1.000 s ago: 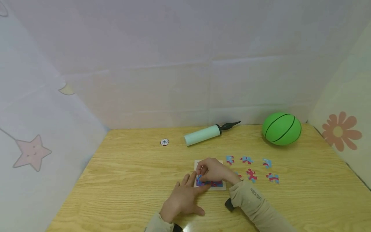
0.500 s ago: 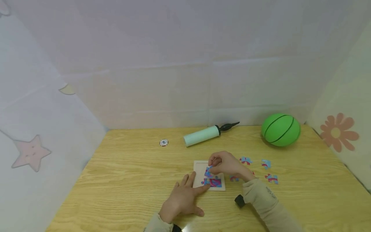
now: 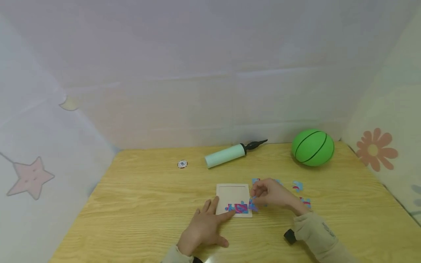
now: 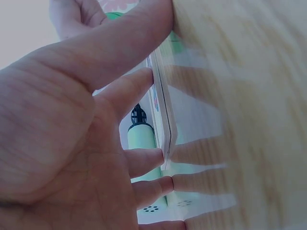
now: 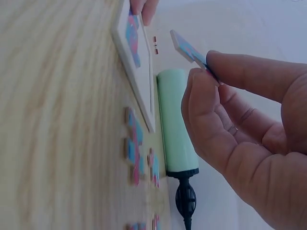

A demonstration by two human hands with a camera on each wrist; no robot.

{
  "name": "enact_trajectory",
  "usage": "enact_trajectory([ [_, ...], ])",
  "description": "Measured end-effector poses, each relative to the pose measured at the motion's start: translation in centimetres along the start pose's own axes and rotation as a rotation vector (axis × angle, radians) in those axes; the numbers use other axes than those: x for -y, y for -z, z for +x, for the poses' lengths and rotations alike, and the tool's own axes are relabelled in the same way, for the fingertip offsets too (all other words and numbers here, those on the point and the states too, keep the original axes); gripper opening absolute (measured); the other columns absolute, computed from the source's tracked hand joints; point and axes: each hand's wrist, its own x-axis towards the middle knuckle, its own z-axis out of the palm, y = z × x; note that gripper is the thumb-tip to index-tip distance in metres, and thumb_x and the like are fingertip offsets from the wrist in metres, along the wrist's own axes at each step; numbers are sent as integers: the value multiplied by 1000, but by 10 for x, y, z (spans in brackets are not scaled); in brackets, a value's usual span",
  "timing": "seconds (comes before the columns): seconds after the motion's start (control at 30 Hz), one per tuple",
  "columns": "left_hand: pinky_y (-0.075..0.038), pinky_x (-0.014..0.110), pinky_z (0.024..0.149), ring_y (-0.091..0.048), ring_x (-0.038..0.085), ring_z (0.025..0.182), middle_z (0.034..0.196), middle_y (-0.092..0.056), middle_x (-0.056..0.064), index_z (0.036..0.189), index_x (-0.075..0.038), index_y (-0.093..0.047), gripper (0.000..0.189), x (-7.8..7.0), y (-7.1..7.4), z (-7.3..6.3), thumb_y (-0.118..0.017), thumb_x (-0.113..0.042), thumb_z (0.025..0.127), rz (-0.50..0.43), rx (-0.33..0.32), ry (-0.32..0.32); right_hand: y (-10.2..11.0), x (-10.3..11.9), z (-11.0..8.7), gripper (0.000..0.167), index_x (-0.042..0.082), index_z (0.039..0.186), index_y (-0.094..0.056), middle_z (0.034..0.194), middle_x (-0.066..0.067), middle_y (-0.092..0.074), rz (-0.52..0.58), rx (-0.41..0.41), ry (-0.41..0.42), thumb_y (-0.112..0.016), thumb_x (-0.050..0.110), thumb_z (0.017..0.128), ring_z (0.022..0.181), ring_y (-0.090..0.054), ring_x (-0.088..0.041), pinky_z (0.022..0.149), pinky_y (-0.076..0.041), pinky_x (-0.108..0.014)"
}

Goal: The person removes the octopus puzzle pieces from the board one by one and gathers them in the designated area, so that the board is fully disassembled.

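Note:
Between thumb and fingertips, my right hand (image 3: pixel 274 193) pinches a blue, pink and purple jigsaw piece (image 5: pixel 187 47), lifted clear of the table in the right wrist view. In the head view that hand is just past the right edge of a white puzzle tray (image 3: pixel 232 194). Joined jigsaw pieces (image 3: pixel 241 208) lie along the tray's near side. My left hand (image 3: pixel 202 228) has its fingers spread, some touching the tray's left edge and its index finger over the near pieces. Loose jigsaw pieces (image 3: pixel 297 186) lie right of the tray, some hidden behind my right hand.
A mint-green hand pump (image 3: pixel 225 156) with a black nozzle lies behind the tray. Back right on the wooden table (image 3: pixel 141 197) sits a green ball (image 3: pixel 312 148). A poker chip (image 3: pixel 182 164) lies back left. Fabric walls stand behind and at both sides.
My right hand has lifted the jigsaw piece from the tray's left part and carried it rightward, past the tray's right edge. My left hand has kept its place on the tray.

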Motion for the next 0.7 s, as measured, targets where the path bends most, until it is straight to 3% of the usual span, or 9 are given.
enact_trajectory([
  [0.27, -27, 66, 103, -19, 44, 140, 157, -16, 19, 142, -45, -43, 84, -1, 3, -2, -80, -51, 67, 4, -1, -5, 7, -12, -26, 7, 7, 88, -68, 78, -2, -66, -38, 59, -15, -72, 8, 82, 69, -61, -13, 63, -52, -27],
  [0.43, -27, 66, 102, -20, 45, 140, 157, -17, 20, 142, -44, -43, 84, -1, 4, -3, -80, -50, 68, 4, -3, -14, 7, -18, -35, 8, 4, 89, -68, 77, -4, -66, -12, 119, 43, -73, 8, 83, 68, -62, -10, 61, -52, -27],
  [0.7, -27, 67, 102, -19, 45, 140, 157, -16, 20, 142, -44, -43, 83, 0, 2, -1, -80, -50, 68, -4, -5, -14, 2, -21, -31, 9, 6, 88, -69, 77, 3, -65, -98, 72, 37, -75, 9, 81, 70, -62, -8, 64, -53, -26],
])
